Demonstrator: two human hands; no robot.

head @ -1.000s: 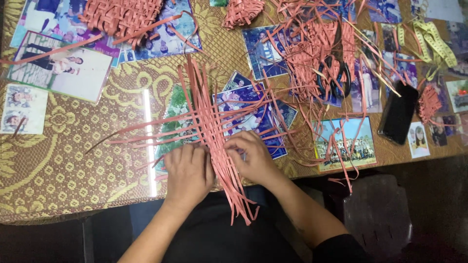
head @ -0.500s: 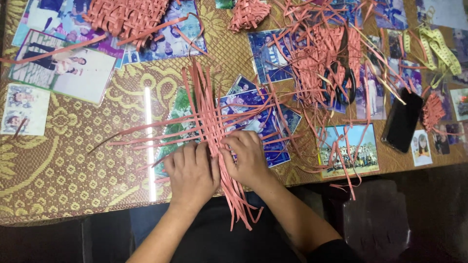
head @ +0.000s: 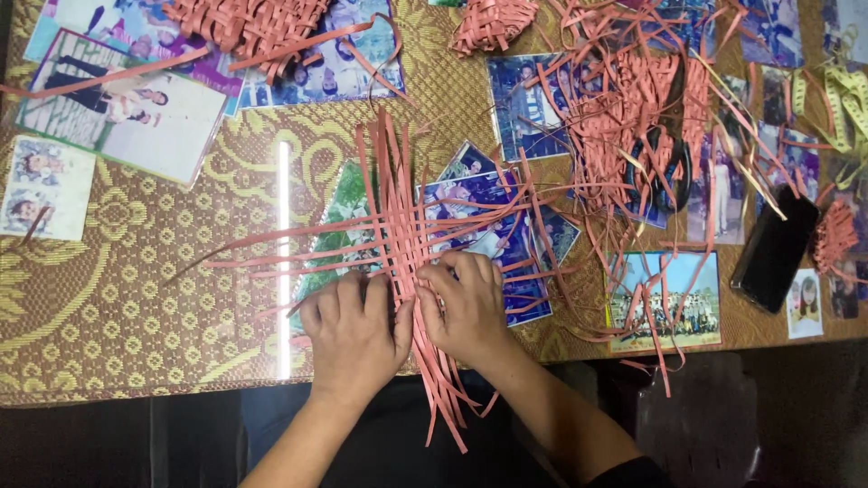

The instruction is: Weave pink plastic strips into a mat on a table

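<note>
Gold patterned table [head: 117, 298], photos [head: 127, 117] scattered over it — my left hand [head: 354, 330] and right hand [head: 466, 307] press flat on crossed pink strips [head: 402, 230], half woven.

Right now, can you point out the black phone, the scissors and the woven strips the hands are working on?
Black phone [head: 775, 248], head view, middle of its dark back.
Scissors [head: 671, 172], head view, black handle loop among loose strips.
Woven pink strips [head: 402, 239], head view, crossing where the strips interlace, just above both hands.
</note>
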